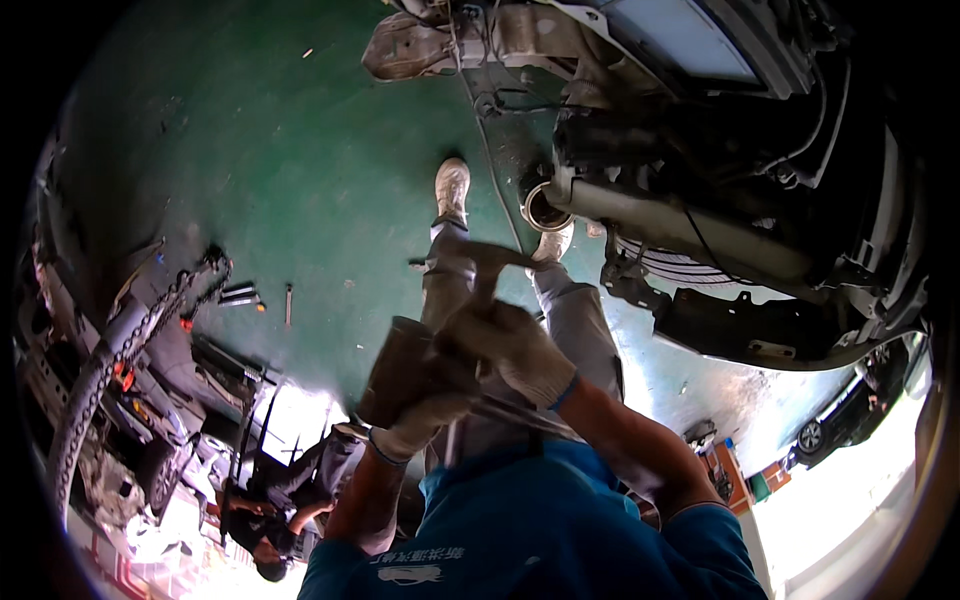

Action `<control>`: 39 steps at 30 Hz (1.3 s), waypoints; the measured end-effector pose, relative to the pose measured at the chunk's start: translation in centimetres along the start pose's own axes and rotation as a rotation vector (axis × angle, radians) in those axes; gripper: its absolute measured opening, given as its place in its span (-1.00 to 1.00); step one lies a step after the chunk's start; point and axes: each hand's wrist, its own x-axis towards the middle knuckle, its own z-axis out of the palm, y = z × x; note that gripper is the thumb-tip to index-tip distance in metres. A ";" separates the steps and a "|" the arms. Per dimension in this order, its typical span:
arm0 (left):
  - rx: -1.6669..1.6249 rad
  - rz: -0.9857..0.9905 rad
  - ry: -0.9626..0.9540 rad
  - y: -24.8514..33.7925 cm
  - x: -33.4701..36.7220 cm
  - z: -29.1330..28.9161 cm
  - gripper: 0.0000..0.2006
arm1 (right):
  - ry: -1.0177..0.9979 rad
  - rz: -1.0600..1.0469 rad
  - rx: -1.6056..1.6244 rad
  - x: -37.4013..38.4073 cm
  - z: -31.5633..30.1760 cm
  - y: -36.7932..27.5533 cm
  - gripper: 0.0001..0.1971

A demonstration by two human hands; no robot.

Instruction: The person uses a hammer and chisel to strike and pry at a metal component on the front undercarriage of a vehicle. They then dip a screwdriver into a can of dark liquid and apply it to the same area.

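Observation:
My right hand [522,358], in a pale knit glove, is closed round the handle of a hammer [485,255]. The hammer's wide, thin head points away from me, above my legs. My left hand [425,425], gloved as well, is closed on a dark brown-grey blocky piece [392,372] with a flat end. This piece is held in front of my waist, just left of my right hand. Motion blurs both things, so I cannot tell the piece's exact kind. Part of it is hidden behind my gloves.
At the right stands a stripped vehicle front with a pale crossbar [690,225] and loose wiring. A round metal-rimmed pipe end [546,207] is near my right shoe. Tools [240,295] lie on the green floor [260,180]. A chain [130,345] hangs at left; another person [275,520] is behind.

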 end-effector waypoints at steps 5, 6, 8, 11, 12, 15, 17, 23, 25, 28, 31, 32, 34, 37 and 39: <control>-0.367 0.184 0.276 -2.3 -1.8 -0.5 -0.80 | 0.410 -0.447 -0.008 -8.6 -3.6 -4.8 -0.72; -0.373 0.191 0.431 -3.0 -1.4 -0.3 -0.86 | 0.476 -0.420 0.058 -11.2 -4.9 -5.7 -0.65; -0.529 0.130 0.642 -3.6 0.0 -0.1 -0.88 | 0.440 -0.445 0.044 -15.8 -8.4 -8.2 -0.62; -1.095 0.102 0.246 -7.6 3.8 -1.1 -0.78 | 0.456 -0.551 -0.104 -19.8 -10.8 -11.2 -0.60; -1.212 0.067 0.189 -8.7 4.7 0.3 -0.77 | 0.516 -0.512 -0.137 -20.6 -11.3 -11.9 -0.60; -1.244 -0.171 0.245 -9.3 6.3 7.1 -0.75 | 0.653 -0.420 -0.288 -20.9 -11.3 -13.3 -0.60; -1.315 -0.351 0.216 -11.3 7.3 10.6 -0.73 | 0.679 -0.296 -0.381 -21.0 -10.6 -14.1 -0.60; -1.414 -0.507 0.104 -11.0 8.6 17.2 -0.82 | 0.731 -0.073 -0.582 -19.6 -7.6 -14.8 -0.78; -1.400 -0.504 0.059 -10.8 7.9 17.9 -0.85 | 0.682 -0.029 -0.605 -19.2 -7.2 -15.0 -0.83; -1.456 -0.462 0.022 -9.8 7.6 19.2 -0.84 | 0.705 0.044 -0.666 -18.9 -7.3 -15.2 -0.85; -1.535 -0.317 -0.067 -8.9 7.6 19.9 -0.84 | 0.670 0.053 -0.683 -18.9 -8.4 -14.6 -0.81; -1.587 -0.385 -0.041 -8.6 7.6 19.8 -0.84 | 0.652 0.079 -0.678 -18.8 -8.5 -14.7 -0.79; -1.574 -0.376 -0.019 -8.7 8.0 20.0 -0.84 | 0.624 0.074 -0.702 -18.9 -9.2 -14.9 -0.76; -1.535 -0.354 -0.002 -8.9 8.3 20.4 -0.81 | 0.561 0.024 -0.831 -19.6 -10.4 -15.8 -0.50; -1.555 -0.350 -0.016 -9.1 8.4 20.3 -0.81 | 0.509 -0.032 -0.877 -19.7 -11.1 -16.5 -0.46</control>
